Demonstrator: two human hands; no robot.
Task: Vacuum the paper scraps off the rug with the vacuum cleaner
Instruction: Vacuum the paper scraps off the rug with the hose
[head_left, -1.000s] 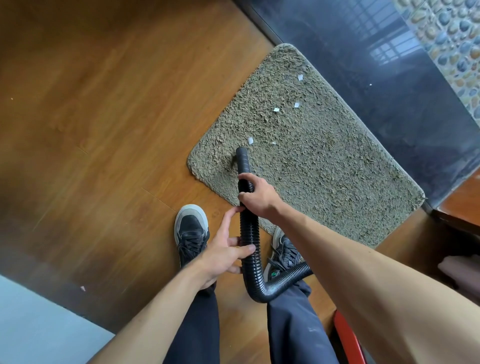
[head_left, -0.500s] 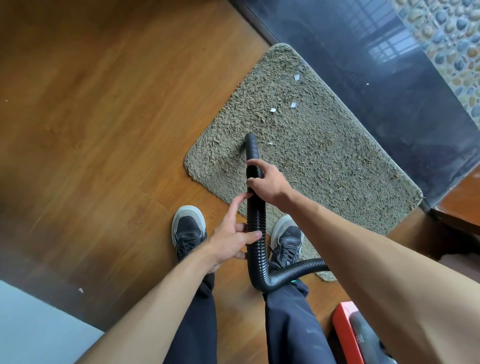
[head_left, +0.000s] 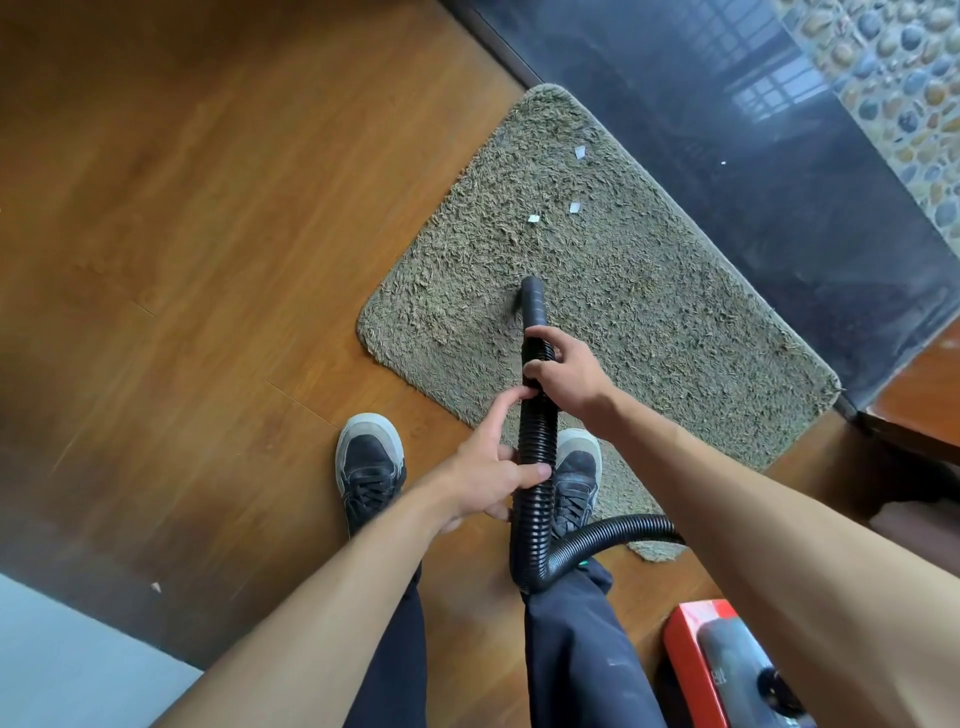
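**Hose tip down on the rug, both hands on the hose**

Nearest, at the lower right, sits the vacuum cleaner body (head_left: 693, 670), red at the side and grey on top. Small pale marks on the grey part are too blurred to read.

The black ribbed hose (head_left: 535, 452) passes under the right forearm and makes a tight bend in front of the dark trousers (head_left: 582, 649). From there it rises straight away from the person. Its long axis runs near to far, almost upright in the view.

The left hand (head_left: 488, 478) grips the hose low down, its thumb lying across the ribs and its forefinger stretched up along the hose. Two dark shoes with pale toes stand on the wooden floor (head_left: 208, 234). The left shoe (head_left: 370, 462) is off the rug and the right shoe (head_left: 579, 467) is at its near edge.

Higher up the hose, the right hand (head_left: 566, 374) holds it with the fingers curled round it. The forefinger of the left hand touches the hose just below that grip.

The smooth tip (head_left: 532, 293) points away from the person and down, meeting the pile of the shaggy olive rug (head_left: 649, 312) near its near left corner.

Three white paper scraps lie on the rug beyond the tip and apart from it. Two (head_left: 533, 219) (head_left: 574, 207) lie side by side and the third (head_left: 580, 151) lies farther off.

Past the rug runs a dark glossy strip (head_left: 779, 208), then a pebbled surface (head_left: 893, 93).
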